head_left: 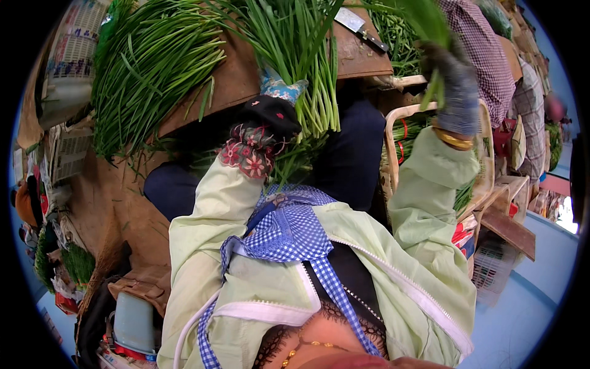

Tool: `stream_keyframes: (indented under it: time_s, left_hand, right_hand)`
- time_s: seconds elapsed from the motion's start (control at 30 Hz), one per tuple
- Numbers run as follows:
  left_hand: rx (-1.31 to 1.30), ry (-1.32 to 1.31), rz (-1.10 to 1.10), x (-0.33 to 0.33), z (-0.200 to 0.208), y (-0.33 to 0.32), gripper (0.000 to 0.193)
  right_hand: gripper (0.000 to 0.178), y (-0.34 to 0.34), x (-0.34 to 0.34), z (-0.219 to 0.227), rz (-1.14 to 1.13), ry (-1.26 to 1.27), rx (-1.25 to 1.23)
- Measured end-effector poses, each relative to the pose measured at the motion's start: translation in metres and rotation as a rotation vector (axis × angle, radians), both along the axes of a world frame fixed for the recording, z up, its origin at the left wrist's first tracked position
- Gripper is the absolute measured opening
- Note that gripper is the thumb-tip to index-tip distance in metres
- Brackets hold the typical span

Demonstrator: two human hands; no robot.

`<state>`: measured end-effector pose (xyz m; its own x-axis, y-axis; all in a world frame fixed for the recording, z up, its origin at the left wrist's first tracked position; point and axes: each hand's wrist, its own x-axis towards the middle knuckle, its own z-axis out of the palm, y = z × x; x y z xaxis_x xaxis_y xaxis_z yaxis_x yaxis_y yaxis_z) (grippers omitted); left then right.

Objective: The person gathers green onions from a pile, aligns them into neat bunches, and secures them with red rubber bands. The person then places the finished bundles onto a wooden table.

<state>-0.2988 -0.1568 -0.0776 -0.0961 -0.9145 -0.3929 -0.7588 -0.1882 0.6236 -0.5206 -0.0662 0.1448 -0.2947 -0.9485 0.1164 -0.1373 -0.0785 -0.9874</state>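
My left hand, in a black glove with blue flowered cloth over the fingers and a flowered cuff, is closed round a bunch of long garlic chives. The pale stem ends point down over my lap. My right hand, in a grey-blue glove, is raised above a plastic basket at the right. It grips a smaller bunch of chives, whose upper leaves are blurred; some stems show below the fingers. A large heap of loose chives lies to the left on a brown board.
A knife with a wide blade and black handle lies on the board's far right. Chives with red bands fill the basket. Beside it is a person in a checked garment. A small grey-blue stool stands at lower left.
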Motion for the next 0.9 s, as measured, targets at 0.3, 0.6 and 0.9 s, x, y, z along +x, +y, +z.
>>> stream_keyframes:
  time_s: [0.3,0.6,0.9]
  left_hand:
    - [0.026,0.095,-0.029,-0.006,-0.009,0.008,0.077]
    - [0.045,0.264,-0.043,-0.001,-0.016,0.012,0.075]
    - [0.080,0.494,0.056,0.032,-0.043,0.005,0.072]
  right_hand:
    - [0.024,-0.079,0.057,0.079,0.098,0.382,-0.558]
    - [0.049,-0.193,0.296,-0.078,0.236,0.450,-0.077]
    - [0.042,-0.133,0.256,-0.117,0.386,0.720,-0.263]
